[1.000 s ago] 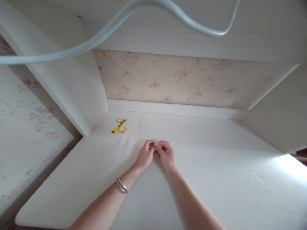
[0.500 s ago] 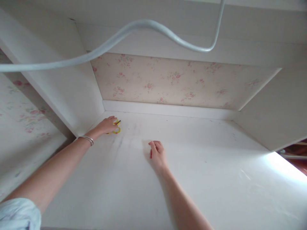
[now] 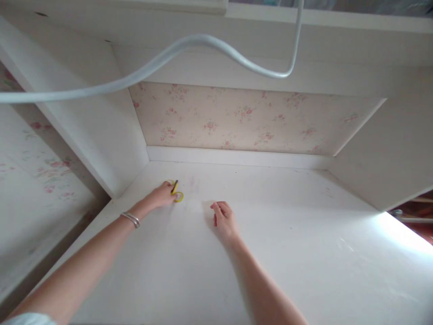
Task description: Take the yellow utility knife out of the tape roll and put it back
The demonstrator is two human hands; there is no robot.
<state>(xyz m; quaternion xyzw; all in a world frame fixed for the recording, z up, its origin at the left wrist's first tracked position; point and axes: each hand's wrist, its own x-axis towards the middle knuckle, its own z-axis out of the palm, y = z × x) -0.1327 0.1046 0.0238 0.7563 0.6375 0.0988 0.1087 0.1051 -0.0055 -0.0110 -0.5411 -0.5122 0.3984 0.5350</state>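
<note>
My left hand reaches to the far left part of the white surface, with silver bangles at its wrist. Its fingers are closed on a small yellow two-looped thing with a dark strip; the fingers partly cover it, and I cannot make out its exact kind. Near the middle of the surface, my right hand rests with its fingers curled in and its side down. Nothing shows in the right hand, though the inside of the palm is partly hidden.
White side panels and an upper board enclose the white surface. Behind it is floral wallpaper. A white cable hangs across the upper view, close to the camera. Beyond the right edge are reddish-brown things.
My left hand has moved right and towards me, carrying the yellow two-looped thing away from the back left corner. The right hand keeps its place. The view has shifted slightly.
</note>
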